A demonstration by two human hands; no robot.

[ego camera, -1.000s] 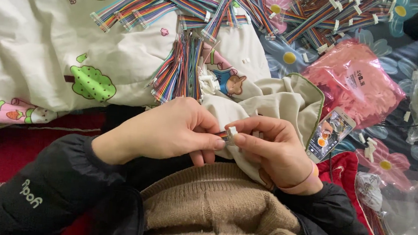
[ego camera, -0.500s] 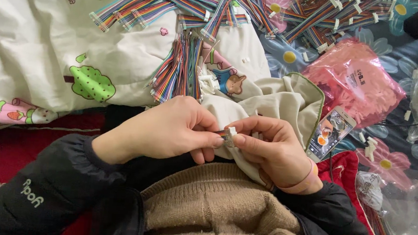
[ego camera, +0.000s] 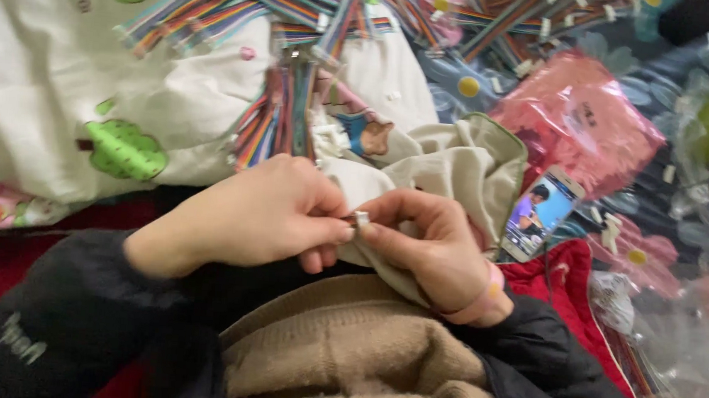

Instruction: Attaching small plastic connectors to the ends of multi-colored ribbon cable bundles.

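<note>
The left hand (ego camera: 258, 213) and the right hand (ego camera: 430, 246) meet fingertip to fingertip over the lap, and between them sits a small white plastic connector (ego camera: 361, 218). Both hands are pinched shut on it: the left thumb and forefinger close on it from one side, the right thumb and forefinger from the other (only its white end shows between the fingertips, so how it is turned cannot be told). A pink band circles the right wrist. Both arms wear dark padded sleeves, with a tan knitted sweater (ego camera: 351, 365) below the hands.

Just behind the right hand lies a crumpled cream cloth with a green edge (ego camera: 457, 160), touching the knuckles. Beyond the hands a bundle of rainbow-coloured ribbon cables (ego camera: 281, 119) hangs down from a wide heap of the same cables along the top. A smartphone with a lit screen (ego camera: 541, 214) lies just right of the cream cloth, near a pink clear plastic bag (ego camera: 581, 115). A white sheet printed with green apples (ego camera: 71, 88) covers the left side
</note>
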